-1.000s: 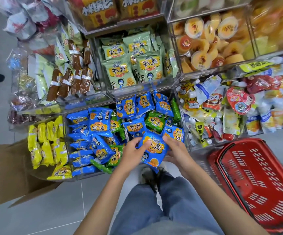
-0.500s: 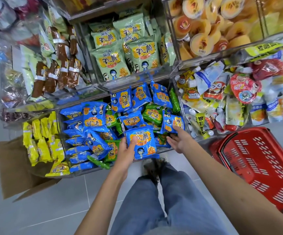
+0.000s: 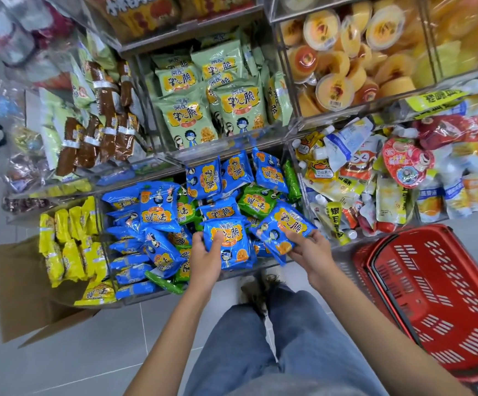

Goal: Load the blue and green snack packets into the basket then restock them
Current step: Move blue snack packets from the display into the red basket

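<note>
Fingers (image 3: 217, 238) of the left hand (image 3: 204, 257) curl round 1 blue snack packet (image 3: 233, 247), and the right hand (image 3: 310, 251) pinches a 2nd blue packet (image 3: 282, 224) just beside it, both held over the clear bin (image 3: 134, 300) heaped with blue and green packets (image 3: 157, 212). Right of the bin, the red basket (image 3: 432, 295) sits on the grey tile floor (image 3: 89, 367); an open cardboard box (image 3: 17, 281) holding yellow packets (image 3: 63, 247) stands at the left.

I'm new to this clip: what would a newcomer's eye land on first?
At centre, the left hand grips a blue packet and the right hand a second blue packet, over the heap of blue and green packets. Then the red basket on the floor, lower right.
</note>
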The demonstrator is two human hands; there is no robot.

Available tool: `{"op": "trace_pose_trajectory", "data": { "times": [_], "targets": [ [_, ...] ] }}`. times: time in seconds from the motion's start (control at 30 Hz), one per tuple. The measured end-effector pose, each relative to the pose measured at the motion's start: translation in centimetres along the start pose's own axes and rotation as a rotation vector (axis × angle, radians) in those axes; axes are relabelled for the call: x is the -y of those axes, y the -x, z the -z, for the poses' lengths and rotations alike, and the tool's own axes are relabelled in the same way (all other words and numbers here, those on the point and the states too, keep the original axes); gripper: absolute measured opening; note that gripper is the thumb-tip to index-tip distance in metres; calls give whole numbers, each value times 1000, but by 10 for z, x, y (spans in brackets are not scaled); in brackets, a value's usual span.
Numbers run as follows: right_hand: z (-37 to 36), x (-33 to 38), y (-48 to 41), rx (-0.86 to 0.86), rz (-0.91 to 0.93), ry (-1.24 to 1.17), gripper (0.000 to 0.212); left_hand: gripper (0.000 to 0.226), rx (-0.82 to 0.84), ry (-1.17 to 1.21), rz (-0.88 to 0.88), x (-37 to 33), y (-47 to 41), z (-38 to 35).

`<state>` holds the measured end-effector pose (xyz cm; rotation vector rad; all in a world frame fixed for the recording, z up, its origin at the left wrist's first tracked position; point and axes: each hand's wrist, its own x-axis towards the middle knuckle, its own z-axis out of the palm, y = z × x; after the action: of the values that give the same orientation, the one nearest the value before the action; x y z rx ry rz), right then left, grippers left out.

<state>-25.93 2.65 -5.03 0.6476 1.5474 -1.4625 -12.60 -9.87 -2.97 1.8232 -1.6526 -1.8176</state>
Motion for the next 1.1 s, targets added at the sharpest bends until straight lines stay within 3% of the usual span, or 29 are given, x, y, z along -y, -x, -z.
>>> {"op": "trace_pose_trajectory", "data": {
  "times": [0.07,0.27,0.4,0.53,0.63,0.7,0.77,0.83,0.93,1.1],
  "targets": [
    [-2,6,19,58,124,86,23,14,-13,9,-6,-1,0,4],
    [-23,8,50,272,278,340,15,54,45,96,83,0,10,10],
    [-42,-5,54,326,361,472,20,24,43,188,112,5,21,14],
    [-52,-12,56,388,400,594,14,38,35,290,112,13,24,21],
    [-59,-11,53,487,349,647,19,32,-13,301,86,22,24,27],
    [-68,-7,42,453,294,615,20,42,-44,333,100,26,24,30],
    [-78,-4,23,308,352,640,10,58,-77,354,120,29,24,34],
    [-88,-1,0,189,482,829,29,74,-96,361,144,31,24,36],
    [-101,1,-26,115,614,1085,57,80,-111,390,167,32,25,41],
    [-111,-9,-46,84,717,1278,52,99,-115,382,199,33,22,45]
  ]
}}
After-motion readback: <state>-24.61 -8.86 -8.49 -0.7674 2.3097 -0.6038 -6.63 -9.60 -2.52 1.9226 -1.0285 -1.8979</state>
